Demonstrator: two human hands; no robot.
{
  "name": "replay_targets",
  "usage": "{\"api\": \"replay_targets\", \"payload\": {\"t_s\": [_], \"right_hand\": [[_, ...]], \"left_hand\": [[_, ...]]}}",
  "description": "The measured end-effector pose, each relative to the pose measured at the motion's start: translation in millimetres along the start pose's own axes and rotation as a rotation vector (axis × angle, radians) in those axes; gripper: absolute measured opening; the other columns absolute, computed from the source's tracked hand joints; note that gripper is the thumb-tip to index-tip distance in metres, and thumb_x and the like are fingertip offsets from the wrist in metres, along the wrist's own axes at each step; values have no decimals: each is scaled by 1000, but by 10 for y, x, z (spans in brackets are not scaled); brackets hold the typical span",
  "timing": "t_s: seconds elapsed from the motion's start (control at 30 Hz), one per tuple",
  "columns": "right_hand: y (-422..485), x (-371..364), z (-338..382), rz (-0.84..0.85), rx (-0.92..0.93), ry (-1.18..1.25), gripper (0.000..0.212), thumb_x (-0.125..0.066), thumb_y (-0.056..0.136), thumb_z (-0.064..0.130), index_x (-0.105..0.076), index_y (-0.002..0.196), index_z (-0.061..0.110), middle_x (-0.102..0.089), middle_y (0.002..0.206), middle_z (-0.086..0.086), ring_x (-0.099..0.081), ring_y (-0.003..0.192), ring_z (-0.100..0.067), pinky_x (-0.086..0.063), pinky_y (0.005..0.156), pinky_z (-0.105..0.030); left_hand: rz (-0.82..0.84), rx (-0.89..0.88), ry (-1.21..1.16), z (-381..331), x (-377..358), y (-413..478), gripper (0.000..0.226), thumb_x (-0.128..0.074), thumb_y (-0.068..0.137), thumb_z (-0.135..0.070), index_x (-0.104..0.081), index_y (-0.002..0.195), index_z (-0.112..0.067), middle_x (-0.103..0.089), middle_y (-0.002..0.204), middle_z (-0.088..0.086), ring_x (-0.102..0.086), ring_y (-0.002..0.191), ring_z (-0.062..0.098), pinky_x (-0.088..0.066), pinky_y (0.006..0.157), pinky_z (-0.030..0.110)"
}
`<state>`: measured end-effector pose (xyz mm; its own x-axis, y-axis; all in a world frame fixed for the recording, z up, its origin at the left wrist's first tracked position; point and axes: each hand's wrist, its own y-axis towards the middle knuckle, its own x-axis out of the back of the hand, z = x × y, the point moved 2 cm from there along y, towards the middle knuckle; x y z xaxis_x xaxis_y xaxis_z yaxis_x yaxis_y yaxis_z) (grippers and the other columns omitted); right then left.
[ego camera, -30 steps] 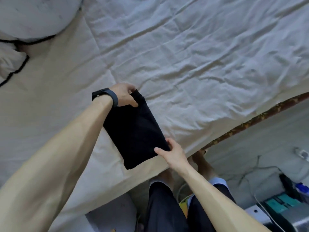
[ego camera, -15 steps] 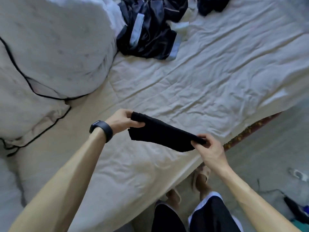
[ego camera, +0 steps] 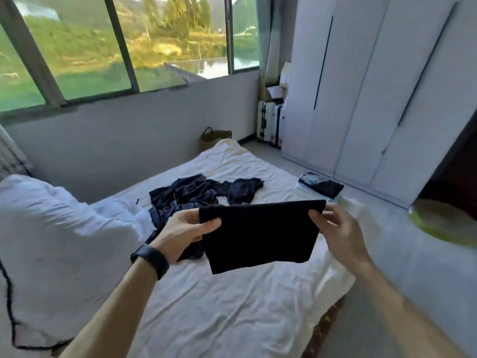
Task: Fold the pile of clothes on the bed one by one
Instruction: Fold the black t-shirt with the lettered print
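Person stands at the side of the bed (ego camera: 232, 306), both arms out over it. A folded black garment (ego camera: 258, 233) is held up in the air between the two hands, above the white sheet and not touching it; it hangs as a flat, roughly rectangular panel from its top edge, with the lower edge free and slightly tilted. Left hand (ego camera: 180, 233) grips the top left corner, thumb pressed on the near face, other fingers curled behind the cloth. Right hand (ego camera: 335, 228) pinches the top right corner, thumb on the near face, fingers behind and partly spread. A dark wristband (ego camera: 151, 259) is on the left wrist. Behind the held garment, mid-bed, lies a loose pile of dark clothes (ego camera: 191, 195), crumpled and unfolded, partly hidden by the left hand and the garment. At the far right edge of the bed sits a small folded dark stack (ego camera: 321, 186), well apart from the pile. A bulky white duvet (ego camera: 59, 241) with a black trim line is bunched on the left part of the bed. Behind the bed is a wide window (ego camera: 103, 47) showing green hills and water. A white wardrobe (ego camera: 374, 86) stands on the right, with a pale suitcase (ego camera: 271, 122) just beside it in the corner and a woven basket (ego camera: 215, 139) at the far end of the bed. A yellow-green shape (ego camera: 438, 223) on the right is too blurred to identify.
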<state>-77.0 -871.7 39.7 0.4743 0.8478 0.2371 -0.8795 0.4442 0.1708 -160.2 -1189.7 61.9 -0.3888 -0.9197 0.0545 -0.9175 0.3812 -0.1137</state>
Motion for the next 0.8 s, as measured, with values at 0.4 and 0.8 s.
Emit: {"api": "replay_targets", "payload": {"t_s": [0.4,0.8], "right_hand": [[1051,2008,214,-239,203,-48,7,-68,95,36,-65,93,42,-74,89,18,-72,85,-7,-59,86,-46],[2321,3701,-209,-281,237,-153,10,-65,97,39,-66,98,30,-72,90,11,-63,67,0,-54,77,-31]], "left_hand": [[-23,-227,-83,-1129,-1982,1035,21,-76,86,-14,-76,107,-16,-75,109,12,-70,91,23,-54,80,37],[-27,-297,-118,-1543,-3787,2318,30,-76,85,-10,-71,114,-11,-76,107,10,-73,97,22,-59,86,33]]}}
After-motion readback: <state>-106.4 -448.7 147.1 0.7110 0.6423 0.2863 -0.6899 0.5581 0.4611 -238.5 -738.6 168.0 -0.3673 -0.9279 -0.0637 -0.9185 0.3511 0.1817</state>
